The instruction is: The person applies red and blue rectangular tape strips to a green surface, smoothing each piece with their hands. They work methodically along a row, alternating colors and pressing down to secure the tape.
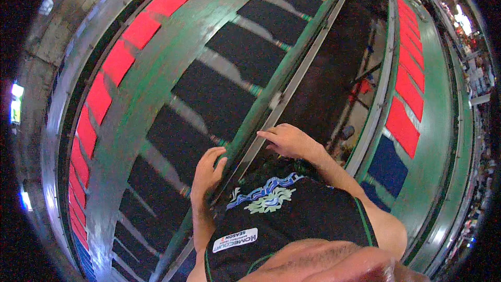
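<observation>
My left hand (207, 170) hovers at the near edge of a long green table (156, 66), thumb and fingers apart, nothing visible in it. Close by lies a black fabric panel (176, 137), one of several in a row with pale grey gaps between them. Small coloured marks (219, 141) show at the near end of a gap, beside my left fingertips. My right hand (289, 141) is over the metal rail (301, 70) along the table's edge; its index finger points left and the others curl loosely. Whether it touches the rail, I cannot tell.
Red fabric panels (117, 60) line the table's far side. Across a dark aisle (332, 58) on my right, a second green table (434, 98) carries red panels (403, 121) and dark blue ones (387, 166). A concrete walkway (51, 43) runs along the far left.
</observation>
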Available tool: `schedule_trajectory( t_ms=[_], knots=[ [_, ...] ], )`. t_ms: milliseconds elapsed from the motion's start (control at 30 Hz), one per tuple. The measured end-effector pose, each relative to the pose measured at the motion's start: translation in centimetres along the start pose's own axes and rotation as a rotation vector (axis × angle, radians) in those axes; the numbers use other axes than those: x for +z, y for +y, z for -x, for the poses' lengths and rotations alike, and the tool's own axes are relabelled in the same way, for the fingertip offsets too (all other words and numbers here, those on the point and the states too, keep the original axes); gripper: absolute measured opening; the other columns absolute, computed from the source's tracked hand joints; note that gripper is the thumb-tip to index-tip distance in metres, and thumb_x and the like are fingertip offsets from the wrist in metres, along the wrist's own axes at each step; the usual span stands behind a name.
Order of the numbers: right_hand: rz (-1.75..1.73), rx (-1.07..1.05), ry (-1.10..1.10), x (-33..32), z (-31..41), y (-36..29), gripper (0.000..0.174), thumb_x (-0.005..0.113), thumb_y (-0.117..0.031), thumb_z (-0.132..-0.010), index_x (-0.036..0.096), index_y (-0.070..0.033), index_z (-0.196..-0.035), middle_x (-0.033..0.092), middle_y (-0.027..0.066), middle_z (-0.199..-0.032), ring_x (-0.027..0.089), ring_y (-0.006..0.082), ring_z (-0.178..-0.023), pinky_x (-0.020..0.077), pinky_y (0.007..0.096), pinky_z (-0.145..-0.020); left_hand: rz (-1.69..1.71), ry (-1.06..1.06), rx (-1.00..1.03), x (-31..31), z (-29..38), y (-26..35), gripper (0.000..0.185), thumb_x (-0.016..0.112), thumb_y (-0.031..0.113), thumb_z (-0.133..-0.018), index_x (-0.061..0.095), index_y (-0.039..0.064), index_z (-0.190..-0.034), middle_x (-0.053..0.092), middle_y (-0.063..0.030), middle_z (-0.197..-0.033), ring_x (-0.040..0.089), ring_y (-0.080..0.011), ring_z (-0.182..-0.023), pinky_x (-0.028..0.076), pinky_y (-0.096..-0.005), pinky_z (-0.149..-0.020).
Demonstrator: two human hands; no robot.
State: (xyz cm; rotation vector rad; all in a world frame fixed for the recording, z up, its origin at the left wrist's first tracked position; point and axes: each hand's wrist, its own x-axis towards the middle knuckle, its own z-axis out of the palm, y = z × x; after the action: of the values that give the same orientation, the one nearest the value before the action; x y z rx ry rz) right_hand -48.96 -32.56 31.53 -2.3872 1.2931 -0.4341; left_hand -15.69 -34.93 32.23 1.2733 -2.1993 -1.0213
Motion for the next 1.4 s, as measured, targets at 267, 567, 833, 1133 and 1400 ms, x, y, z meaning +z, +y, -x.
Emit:
schedule_trajectory(
  t_ms=[267,567,833,1133,1400],
  knots=[
    [0.031,0.157,0.192,-14.4,8.4,18.8,0.05,0.073,-0.016,-0.091,0.059,-0.006,-0.138,0.071,0.0173,-0.117,0.068,0.0377,-0.105,0.0539,0.0475,-0.093,0.13,-0.138,0.244,13.2,-19.7,15.1,0.028,0.067,0.012,-0.098,0.066,0.001,-0.124,0.068,-0.0173,-0.129,0.065,-0.0354,-0.121,0.05,-0.0414,-0.105],
    [-0.04,0.225,0.273,-17.8,10.0,30.4,0.042,0.072,-0.021,-0.092,0.064,-0.004,-0.13,0.071,0.0148,-0.113,0.068,0.0354,-0.103,0.0538,0.0448,-0.093,0.047,-0.224,0.23,17.3,-34.8,19.2,0.026,0.067,0.012,-0.1,0.067,0.0,-0.123,0.068,-0.0173,-0.124,0.066,-0.0353,-0.116,0.052,-0.0412,-0.1],
    [0.074,0.342,0.139,-25.5,10.4,42.2,0.038,0.07,-0.024,-0.093,0.067,-0.005,-0.126,0.072,0.0138,-0.112,0.069,0.0338,-0.103,0.0529,0.0453,-0.095,0.163,-0.295,0.27,23.9,-51.4,21.0,0.03,0.067,0.015,-0.1,0.066,0.001,-0.126,0.068,-0.0183,-0.129,0.064,-0.0352,-0.123,0.05,-0.0419,-0.107],
    [-0.07,0.415,0.108,-32.3,9.3,56.9,0.036,0.068,-0.023,-0.096,0.068,-0.006,-0.127,0.072,0.0128,-0.12,0.066,0.0313,-0.115,0.0499,0.0437,-0.102,0.132,-0.283,0.329,28.4,-67.6,25.0,0.028,0.064,0.018,-0.102,0.067,0.001,-0.124,0.067,-0.0175,-0.127,0.064,-0.0349,-0.12,0.051,-0.0413,-0.104],
    [0.022,0.452,0.211,-41.4,13.3,78.0,0.038,0.07,-0.024,-0.096,0.067,-0.006,-0.129,0.072,0.0127,-0.117,0.067,0.0331,-0.111,0.0507,0.045,-0.1,0.277,-0.349,0.095,38.0,-83.3,30.5,0.034,0.048,0.021,-0.11,0.068,-0.005,-0.122,0.069,-0.0209,-0.125,0.064,-0.0352,-0.122,0.048,-0.0411,-0.106]
  ],
)
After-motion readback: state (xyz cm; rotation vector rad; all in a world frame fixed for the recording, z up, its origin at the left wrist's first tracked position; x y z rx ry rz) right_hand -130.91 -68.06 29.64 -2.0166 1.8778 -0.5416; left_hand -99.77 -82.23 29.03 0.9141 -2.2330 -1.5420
